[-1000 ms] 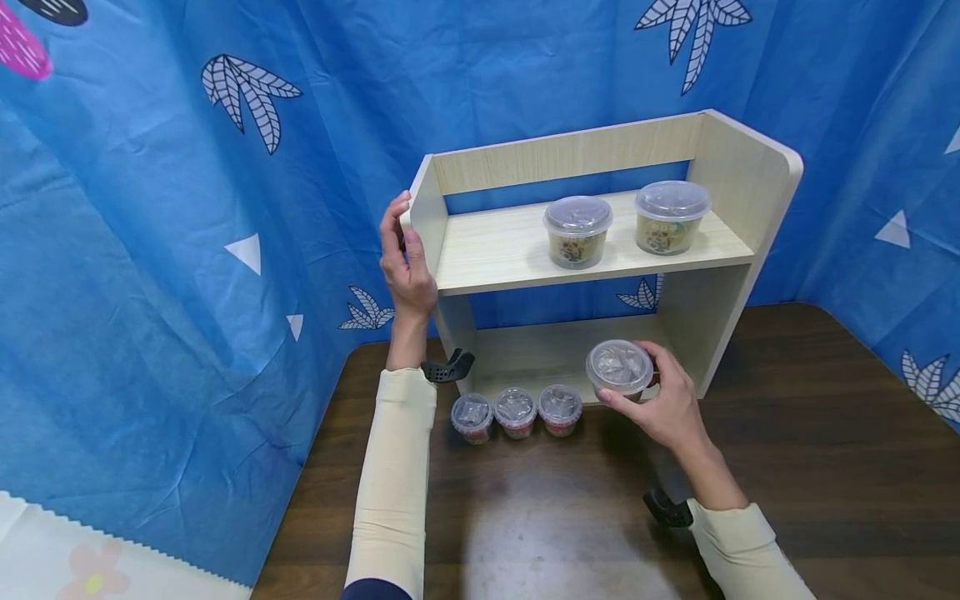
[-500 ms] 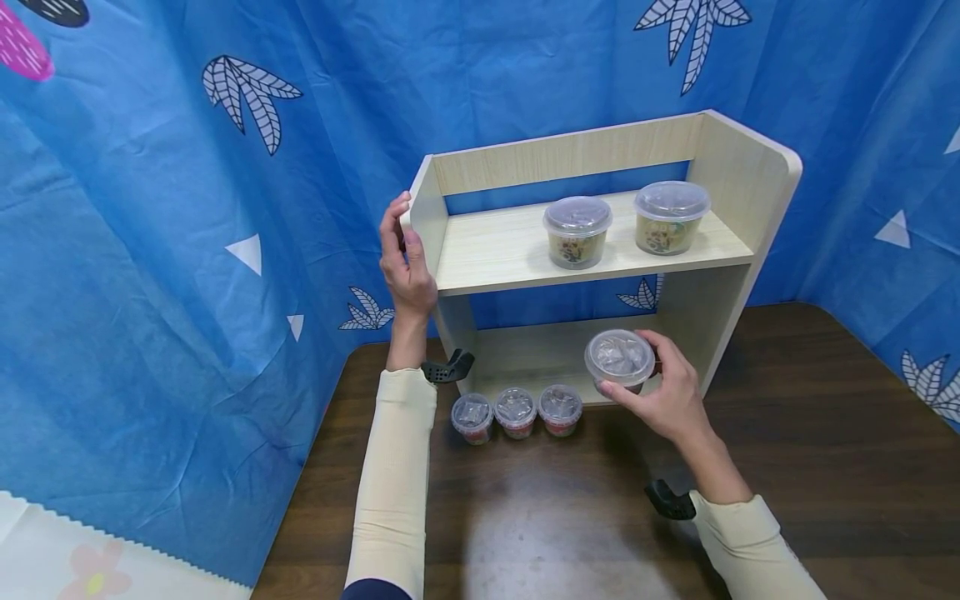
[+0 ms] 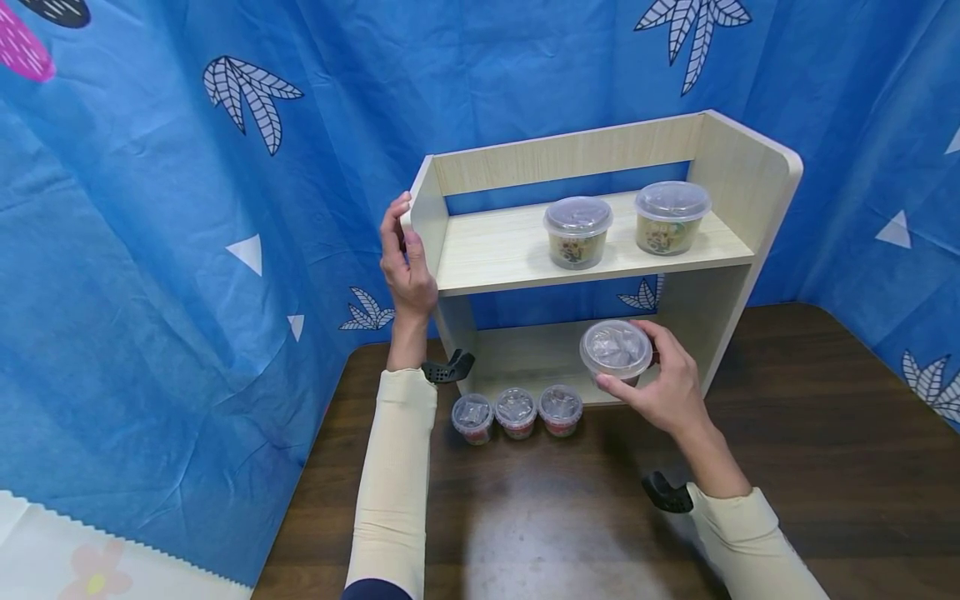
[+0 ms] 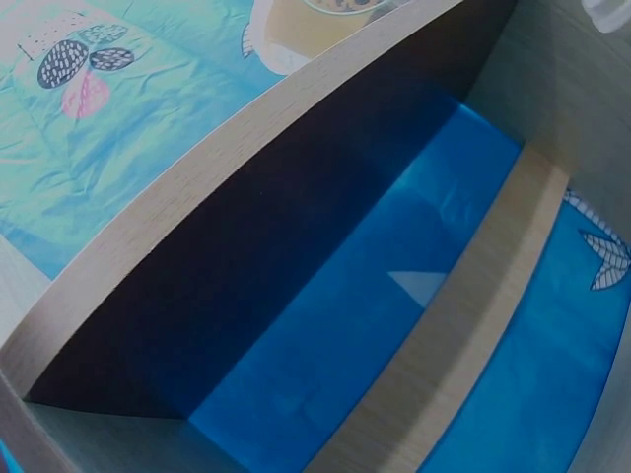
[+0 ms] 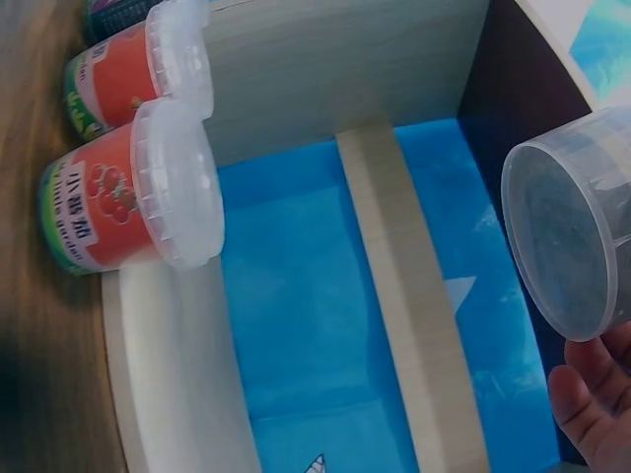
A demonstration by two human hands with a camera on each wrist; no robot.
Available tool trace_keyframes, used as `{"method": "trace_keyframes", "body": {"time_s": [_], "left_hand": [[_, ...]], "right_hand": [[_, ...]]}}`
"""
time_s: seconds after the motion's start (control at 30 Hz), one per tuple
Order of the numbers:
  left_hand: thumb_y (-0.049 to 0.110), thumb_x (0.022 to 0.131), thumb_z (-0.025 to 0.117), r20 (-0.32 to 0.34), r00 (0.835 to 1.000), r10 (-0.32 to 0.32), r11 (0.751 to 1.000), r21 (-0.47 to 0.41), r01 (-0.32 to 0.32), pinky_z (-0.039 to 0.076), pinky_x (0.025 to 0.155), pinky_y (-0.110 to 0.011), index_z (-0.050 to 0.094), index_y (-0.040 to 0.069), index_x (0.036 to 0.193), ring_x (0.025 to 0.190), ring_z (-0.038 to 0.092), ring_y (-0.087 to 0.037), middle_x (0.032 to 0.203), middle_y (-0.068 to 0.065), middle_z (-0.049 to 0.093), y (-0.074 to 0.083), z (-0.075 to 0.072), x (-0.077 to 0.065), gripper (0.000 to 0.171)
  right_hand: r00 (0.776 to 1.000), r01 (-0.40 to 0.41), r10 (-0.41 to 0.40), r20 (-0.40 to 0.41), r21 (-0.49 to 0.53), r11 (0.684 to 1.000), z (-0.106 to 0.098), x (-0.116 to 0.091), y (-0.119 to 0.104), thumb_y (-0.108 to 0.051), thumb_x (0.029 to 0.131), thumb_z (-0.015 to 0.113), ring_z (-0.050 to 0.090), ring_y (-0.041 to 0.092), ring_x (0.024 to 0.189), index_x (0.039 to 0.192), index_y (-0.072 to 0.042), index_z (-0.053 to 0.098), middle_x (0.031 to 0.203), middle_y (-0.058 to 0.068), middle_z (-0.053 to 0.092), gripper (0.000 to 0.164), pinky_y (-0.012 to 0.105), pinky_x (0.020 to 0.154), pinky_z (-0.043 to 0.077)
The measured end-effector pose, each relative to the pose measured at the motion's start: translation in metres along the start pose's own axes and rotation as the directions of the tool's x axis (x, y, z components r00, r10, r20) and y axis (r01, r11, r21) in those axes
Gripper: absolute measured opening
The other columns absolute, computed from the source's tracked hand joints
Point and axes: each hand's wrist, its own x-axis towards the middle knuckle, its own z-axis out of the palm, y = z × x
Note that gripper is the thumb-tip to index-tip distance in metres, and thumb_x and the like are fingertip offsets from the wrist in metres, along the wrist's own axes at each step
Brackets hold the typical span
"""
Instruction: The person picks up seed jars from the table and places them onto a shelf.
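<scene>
My right hand [image 3: 666, 383] grips a round clear plastic food tub [image 3: 617, 346] with a lid, thumb at the near side and fingers round the right. It hangs in front of the lower level of a pale wooden two-tier shelf [image 3: 491, 254]. In the right wrist view the tub's translucent base [image 5: 557, 241] faces the camera. My left hand [image 3: 408, 271] holds the front edge of the shelf's left side panel, thumb toward the inside. The left wrist view shows only the shelf's panels and the cloth, with the left hand out of sight.
Two lidded tubs, one mid-shelf [image 3: 578, 233] and one farther right [image 3: 672, 218], stand on the upper level. Three small lidded cups [image 3: 516, 413] with red labels line the shelf's front left foot on the dark wooden table [image 3: 525, 517]. Blue patterned cloth [image 3: 187, 275] hangs behind.
My right hand has raised the tub slightly and moved it a little left, toward the shelf's lower opening. The left hand keeps its place on the side panel.
</scene>
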Motion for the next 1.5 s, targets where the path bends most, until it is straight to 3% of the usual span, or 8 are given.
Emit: {"method": "trace_keyframes", "body": {"time_s": [0.5,1.5], "left_hand": [[-0.013,0.091,0.034,-0.005,1.000,0.000,1.000,-0.004,0.000,0.048,0.097,-0.049,0.040,-0.018,0.124,0.116,0.050,-0.054,0.131,-0.039,0.045,0.000,0.001,0.000,0.034],[-0.012,0.091,0.035,0.002,1.000,0.005,1.000,0.003,-0.005,0.047,0.097,-0.055,0.039,-0.018,0.124,0.116,0.050,-0.053,0.131,-0.040,0.045,-0.003,-0.001,0.000,0.033]], "right_hand": [[0.999,0.042,-0.042,-0.015,0.018,0.999,0.000,0.011,-0.012,-0.018,0.063,0.089,0.056,0.023,0.097,0.134,0.000,0.051,0.118,0.016,0.061,0.083,0.013,0.076,0.041],[0.996,0.085,-0.081,-0.034,0.129,0.988,0.022,0.034,-0.049,-0.023,0.063,0.088,0.057,0.020,0.098,0.133,0.000,0.053,0.119,0.014,0.062,0.081,0.015,0.076,0.043]]}}
